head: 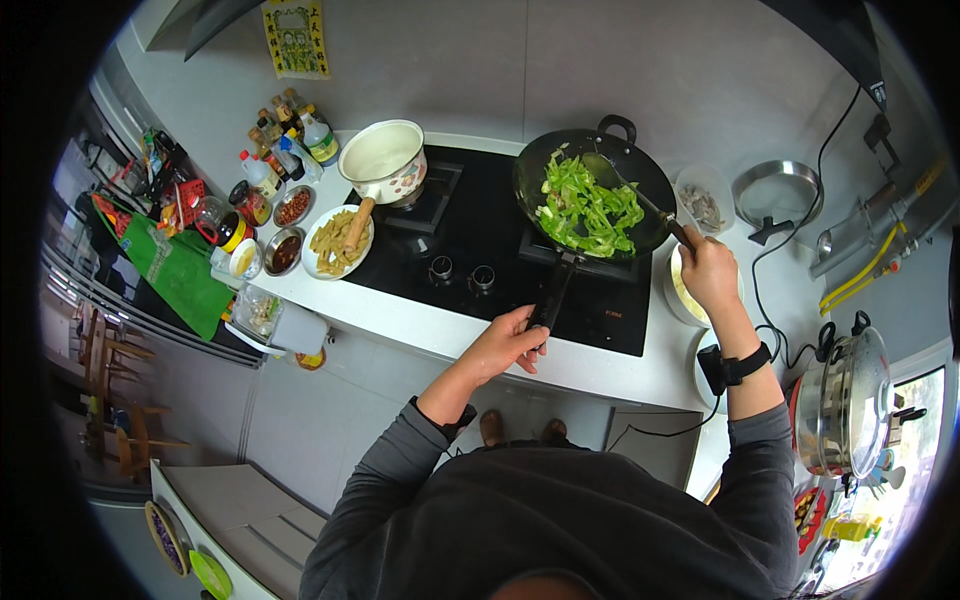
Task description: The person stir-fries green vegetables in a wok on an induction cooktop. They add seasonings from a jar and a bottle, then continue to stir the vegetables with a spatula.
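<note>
A black wok [540,150] stands over the right burner of a black glass gas hob [472,232]. Chopped green leafy vegetables [585,202] fill its middle. My left hand [506,345] grips the wok's long black handle [553,292] near its end. My right hand [707,266] holds the dark handle of a metal cooking spatula [641,199], whose blade rests among the greens at the wok's far side. Over the left burner sits a white enamel saucepan [382,154] with a wooden handle. That handle reaches over a white plate [306,251] of pale cut pieces, which I cannot identify.
Seasoning bottles [281,142] crowd the back left, near metal bowls of dried chillies [292,204] and dark sauce [285,251]. Right of the wok are a clear container [701,199], a round steel pan [776,195] and a bowl [686,300]. A black cable crosses the right counter beside a large steamer pot [840,405].
</note>
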{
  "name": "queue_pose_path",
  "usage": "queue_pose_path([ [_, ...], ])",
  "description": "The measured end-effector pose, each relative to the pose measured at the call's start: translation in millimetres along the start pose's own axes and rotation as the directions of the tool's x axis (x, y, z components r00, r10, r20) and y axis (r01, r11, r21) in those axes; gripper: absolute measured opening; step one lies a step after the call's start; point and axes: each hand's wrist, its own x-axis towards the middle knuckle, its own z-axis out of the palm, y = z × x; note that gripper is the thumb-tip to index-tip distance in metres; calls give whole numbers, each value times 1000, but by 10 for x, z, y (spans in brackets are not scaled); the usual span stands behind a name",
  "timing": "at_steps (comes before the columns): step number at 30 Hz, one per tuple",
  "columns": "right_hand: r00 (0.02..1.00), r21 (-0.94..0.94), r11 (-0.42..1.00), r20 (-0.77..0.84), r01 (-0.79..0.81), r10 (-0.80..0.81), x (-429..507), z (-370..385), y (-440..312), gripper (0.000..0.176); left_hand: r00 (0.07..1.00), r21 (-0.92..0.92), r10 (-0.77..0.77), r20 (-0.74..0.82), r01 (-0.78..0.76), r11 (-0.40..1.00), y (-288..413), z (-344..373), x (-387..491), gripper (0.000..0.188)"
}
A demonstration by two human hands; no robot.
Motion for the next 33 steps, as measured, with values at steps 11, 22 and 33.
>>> queue_pose_path([
  [11,997,123,989,-13,-78,80,-43,80,17,31,1000,9,0,2,0,1000,6,-7,7,36],
  [22,989,220,971,-89,-92,114,161,198,32,31,1000,-11,11,6,-11,1000,-22,-11,6,42],
  [33,925,-194,906,26,377,-379,-425,-1482,-433,31,1000,-11,0,-15,-1,1000,-2,1,-4,36],
])
